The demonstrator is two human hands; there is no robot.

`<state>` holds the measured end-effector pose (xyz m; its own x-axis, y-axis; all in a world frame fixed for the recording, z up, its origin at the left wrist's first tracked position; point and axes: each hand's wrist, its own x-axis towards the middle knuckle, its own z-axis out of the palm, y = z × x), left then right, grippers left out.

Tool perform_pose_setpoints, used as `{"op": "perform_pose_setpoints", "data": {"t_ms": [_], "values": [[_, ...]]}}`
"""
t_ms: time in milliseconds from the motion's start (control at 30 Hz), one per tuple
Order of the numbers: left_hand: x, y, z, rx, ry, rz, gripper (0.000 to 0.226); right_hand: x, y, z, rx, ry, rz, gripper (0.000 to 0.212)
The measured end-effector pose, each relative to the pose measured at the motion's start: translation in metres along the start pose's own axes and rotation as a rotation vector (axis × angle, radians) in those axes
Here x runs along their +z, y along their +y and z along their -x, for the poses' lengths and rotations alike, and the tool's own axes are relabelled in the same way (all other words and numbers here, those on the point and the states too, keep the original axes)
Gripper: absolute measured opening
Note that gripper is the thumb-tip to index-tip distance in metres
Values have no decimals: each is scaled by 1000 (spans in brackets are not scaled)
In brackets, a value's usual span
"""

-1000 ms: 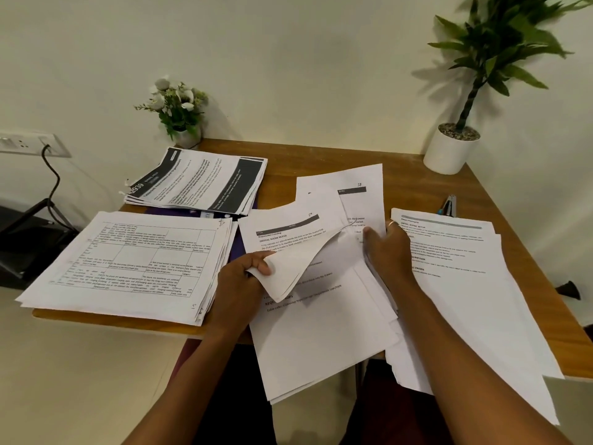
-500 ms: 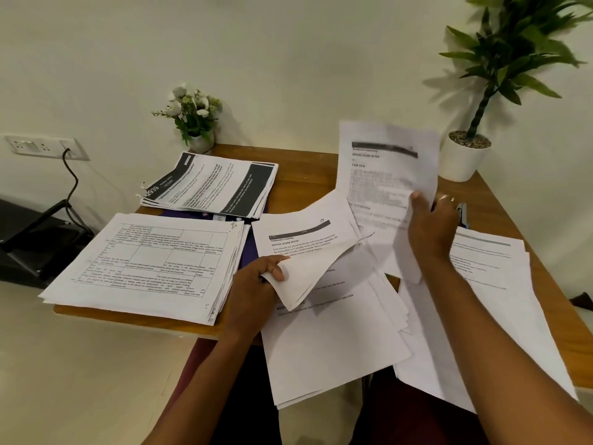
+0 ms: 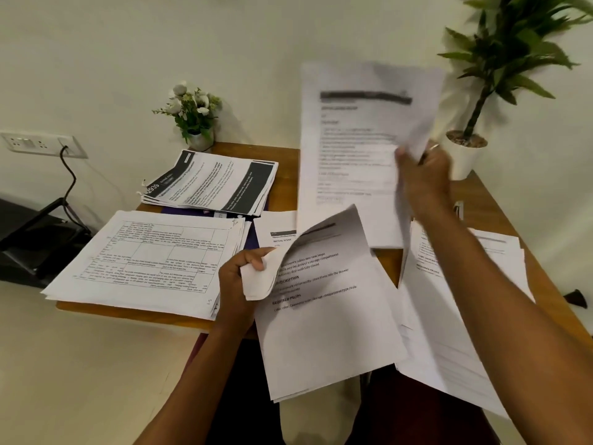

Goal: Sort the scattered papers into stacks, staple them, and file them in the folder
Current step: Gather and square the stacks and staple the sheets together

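Pinching the raised sheet (image 3: 349, 149) at its right edge, thumb in front, right hand (image 3: 423, 178) holds it above the table (image 3: 287, 181); left hand (image 3: 237, 281) curls round lifted corners of the middle stack (image 3: 321, 332); sheet's print blurred, unreadable.

Light-brown wooden table (image 3: 287, 187) against a plain cream wall (image 3: 256, 43)
White wall socket panel (image 3: 38, 144) with a black cable (image 3: 69, 178) at left, small pot of white flowers (image 3: 192, 117) and tall green leafy plant in a white pot (image 3: 465, 155) along the far edge, pale cream floor (image 3: 96, 364) below
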<state>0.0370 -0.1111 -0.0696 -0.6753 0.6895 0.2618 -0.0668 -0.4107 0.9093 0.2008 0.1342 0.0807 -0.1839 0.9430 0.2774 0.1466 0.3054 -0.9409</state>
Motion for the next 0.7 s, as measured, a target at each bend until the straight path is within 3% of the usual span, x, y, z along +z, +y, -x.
{"op": "perform_pose_setpoints", "data": {"t_ms": [100, 167, 233, 333, 400, 500, 567, 700], "values": [[1, -2, -2, -39, 15, -3, 54, 21, 35, 25, 108, -253, 164, 6], [1, -3, -2, -14, 11, -50, 57, 31, 52, 42, 148, -363, 290, 20], [1, -3, -2, 6, 19, -117, 48, 36, 63, 56, 226, -461, 329, 34], [5, -7, -5, -50, 83, -297, 22, 38, 74, 64, 211, -542, 447, 36], [9, -11, -6, -61, 113, -443, 22, 37, 81, 60, 187, -547, 525, 35], [13, -13, -6, -67, 95, -571, 26, 31, 83, 52, 121, -395, 573, 13], [14, -14, -5, -59, 78, -616, 28, 28, 85, 44, 126, -326, 556, 31], [16, -9, -6, -41, 71, -714, 23, 30, 79, 37, 333, -404, 472, 44]]}}
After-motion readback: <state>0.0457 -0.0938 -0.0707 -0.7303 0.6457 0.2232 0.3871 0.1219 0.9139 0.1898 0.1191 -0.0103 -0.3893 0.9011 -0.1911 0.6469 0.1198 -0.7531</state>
